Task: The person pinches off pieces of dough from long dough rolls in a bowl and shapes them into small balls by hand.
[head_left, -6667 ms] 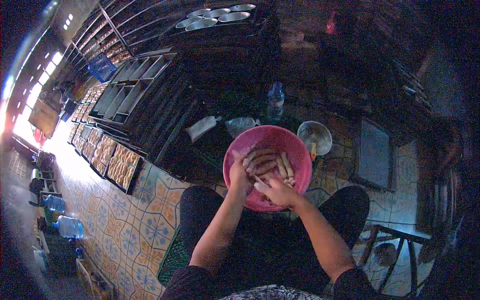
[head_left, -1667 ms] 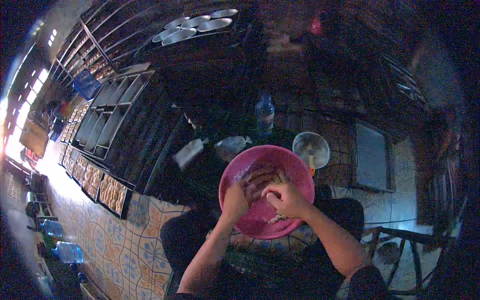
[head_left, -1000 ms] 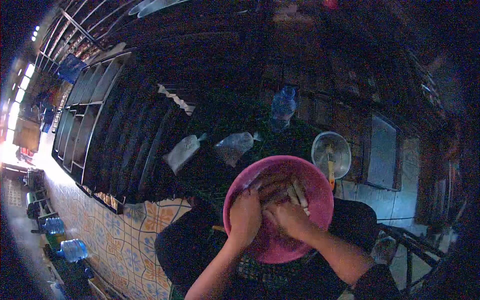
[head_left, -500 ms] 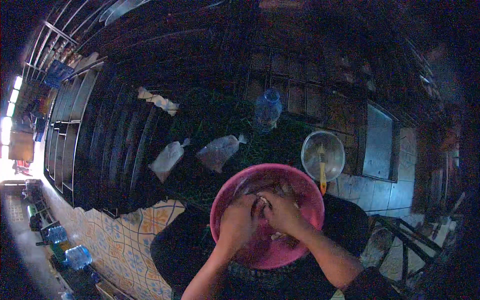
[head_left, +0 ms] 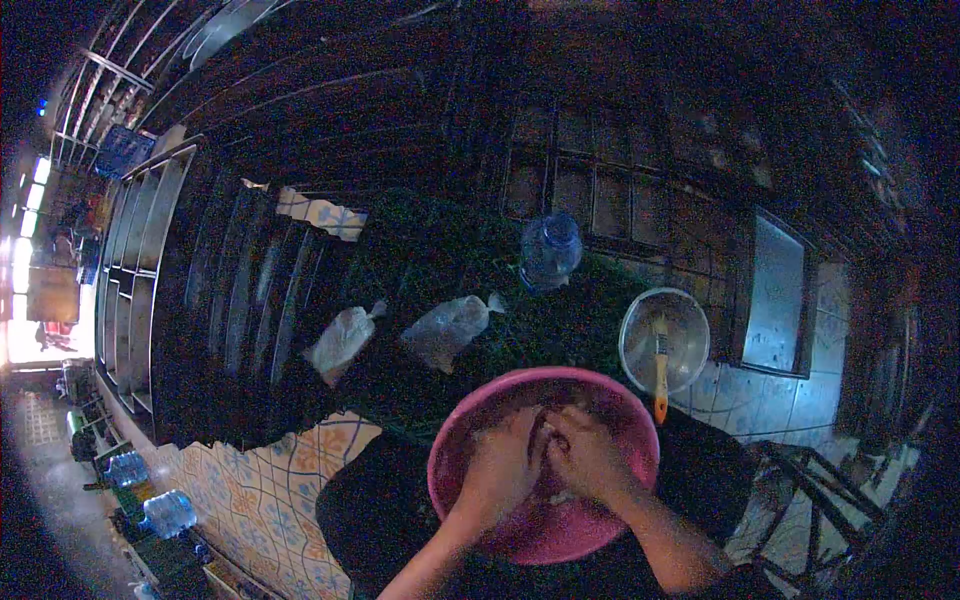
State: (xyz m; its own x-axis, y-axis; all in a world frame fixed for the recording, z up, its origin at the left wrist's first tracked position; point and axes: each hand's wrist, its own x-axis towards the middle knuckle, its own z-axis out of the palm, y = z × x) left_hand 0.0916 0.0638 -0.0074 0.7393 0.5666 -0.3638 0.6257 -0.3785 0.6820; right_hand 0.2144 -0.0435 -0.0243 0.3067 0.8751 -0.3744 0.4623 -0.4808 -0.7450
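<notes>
A pink basin [head_left: 575, 532] sits at my lap, between my dark-clothed legs. Inside it, my left hand [head_left: 508, 455] and my right hand [head_left: 592, 460] are close together with curled fingers. Their fingertips meet around something I cannot make out in the dim light. Small pale bits [head_left: 562, 497] lie in the basin below my right hand. Just beyond the rim at the right is a round metal bowl [head_left: 636, 335], with a yellow-handled brush [head_left: 661, 372] laid across it.
Two knotted plastic bags, one [head_left: 342, 340] at the left and another [head_left: 447, 330] nearer the basin, lie on a dark green surface [head_left: 400, 235]. A clear bluish plastic jug [head_left: 550, 258] stands behind them. Dark ridged trays [head_left: 240, 290] fill the left, and patterned floor tiles [head_left: 270, 480] show below.
The view has tilted, so the basin, bowl, bags and jug sit lower in the picture. My hands stay together in the basin, their fingers slightly shifted.
</notes>
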